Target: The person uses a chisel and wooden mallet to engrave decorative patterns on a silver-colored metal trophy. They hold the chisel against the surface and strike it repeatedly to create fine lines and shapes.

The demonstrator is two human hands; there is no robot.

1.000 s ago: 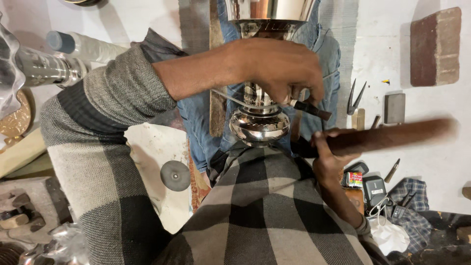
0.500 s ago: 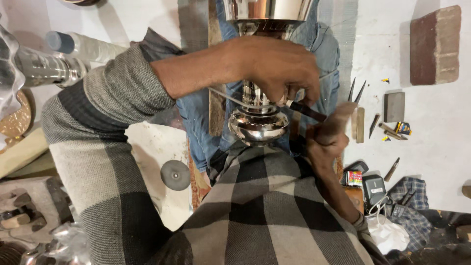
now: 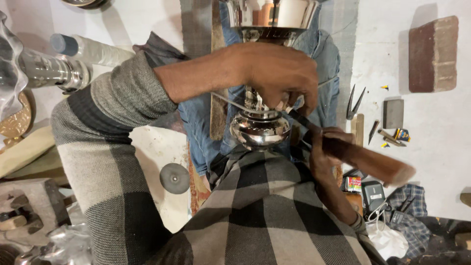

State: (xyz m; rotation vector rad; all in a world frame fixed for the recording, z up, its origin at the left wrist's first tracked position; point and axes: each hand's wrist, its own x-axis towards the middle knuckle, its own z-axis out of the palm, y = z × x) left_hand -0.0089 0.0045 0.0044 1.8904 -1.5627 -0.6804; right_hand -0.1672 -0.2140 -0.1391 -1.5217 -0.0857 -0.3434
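The left hand (image 3: 282,73) was closed from above over the neck of a polished metal vessel (image 3: 260,128), fingers wrapped round it. The vessel stood at centre, between the person's knees on blue cloth (image 3: 324,59). The right hand (image 3: 321,152) was shut round a wooden-handled tool (image 3: 363,159), its dark tip touching the vessel's right side. A brick (image 3: 434,54) lay far right

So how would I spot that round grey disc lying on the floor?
Start at the shiny metal vessel between the person's knees, gripped by the left hand. Look left and down, past the blue trouser leg, to a pale sheet on the floor. The disc lies there, flat, round, dull grey, with a small centre hole, unlike the polished pieces.
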